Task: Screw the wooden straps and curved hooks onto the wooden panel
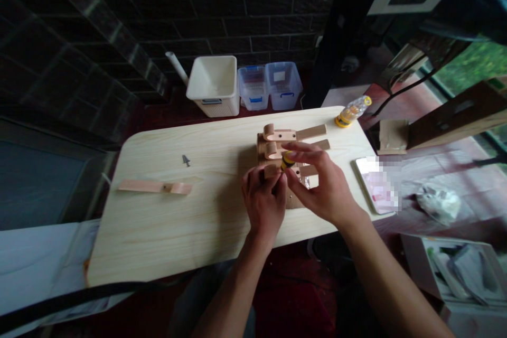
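Observation:
My right hand [320, 179] pinches a short yellow-and-black screwdriver [287, 160] from above, over a wooden rack-like piece [260, 152] on the table. Closed around the nearest curved wooden hook [271, 170] is my left hand [264, 200], its fingertips close to the screwdriver's lower end. The tip is hidden between my fingers. Two similar hooked pieces, a far one [279, 135] and a middle one [273, 150], lie alongside, with flat wooden ends pointing right. Dark holes show in the far piece.
On the table [190, 237] lie a loose hooked wooden strip [146, 186] and several screws [186, 160] at left. A clear bottle with yellow ends [352, 111] stands at the back right corner, a phone [376, 185] at the right edge. Plastic bins [213, 96] stand behind.

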`<state>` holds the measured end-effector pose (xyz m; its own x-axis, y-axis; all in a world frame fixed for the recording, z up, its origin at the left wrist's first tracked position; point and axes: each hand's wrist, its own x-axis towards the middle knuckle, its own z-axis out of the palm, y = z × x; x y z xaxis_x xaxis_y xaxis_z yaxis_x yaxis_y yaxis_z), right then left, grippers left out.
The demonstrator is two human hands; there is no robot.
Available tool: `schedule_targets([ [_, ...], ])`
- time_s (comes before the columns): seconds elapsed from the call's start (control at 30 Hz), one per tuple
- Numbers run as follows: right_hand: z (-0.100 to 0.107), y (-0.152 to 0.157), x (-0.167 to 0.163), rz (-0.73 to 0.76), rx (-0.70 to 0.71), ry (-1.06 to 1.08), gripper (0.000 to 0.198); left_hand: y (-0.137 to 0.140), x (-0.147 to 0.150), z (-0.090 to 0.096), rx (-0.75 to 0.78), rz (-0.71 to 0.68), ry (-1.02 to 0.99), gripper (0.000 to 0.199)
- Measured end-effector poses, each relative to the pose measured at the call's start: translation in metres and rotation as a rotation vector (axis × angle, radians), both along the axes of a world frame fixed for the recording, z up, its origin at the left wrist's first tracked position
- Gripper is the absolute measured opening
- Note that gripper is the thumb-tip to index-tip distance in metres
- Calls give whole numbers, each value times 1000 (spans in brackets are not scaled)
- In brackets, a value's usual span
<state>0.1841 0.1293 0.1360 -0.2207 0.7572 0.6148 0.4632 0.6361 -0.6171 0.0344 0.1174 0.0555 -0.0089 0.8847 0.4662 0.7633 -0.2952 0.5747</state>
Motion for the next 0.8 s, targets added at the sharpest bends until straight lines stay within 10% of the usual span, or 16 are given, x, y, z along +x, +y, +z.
schedule_targets([
  [0.8, -3, 0, 0, 0, 6, 10, 37, 0, 0, 2, 1, -6, 14, 18],
])
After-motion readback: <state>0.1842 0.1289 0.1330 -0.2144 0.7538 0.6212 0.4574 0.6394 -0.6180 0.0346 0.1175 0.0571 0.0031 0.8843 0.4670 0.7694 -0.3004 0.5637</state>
